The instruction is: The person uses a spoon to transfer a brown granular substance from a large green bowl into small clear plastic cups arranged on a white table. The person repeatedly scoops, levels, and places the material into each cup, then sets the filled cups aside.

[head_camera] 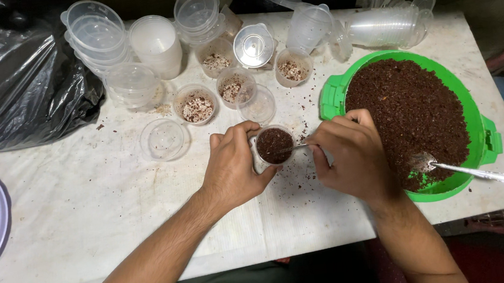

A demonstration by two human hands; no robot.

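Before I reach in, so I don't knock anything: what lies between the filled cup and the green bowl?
In the head view, only the right hand with its thin tool, over crumb-strewn table, lies between the filled cup and green bowl.

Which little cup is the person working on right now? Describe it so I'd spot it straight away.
Start at the big green basin of dark brown crumbly mix on the table's right side. Just left of it, the left hand grips a small clear cup while the right hand pokes a thin metal tool into it. Unlike the speckled, partly filled cups behind it, this one is filled with dark brown mix.
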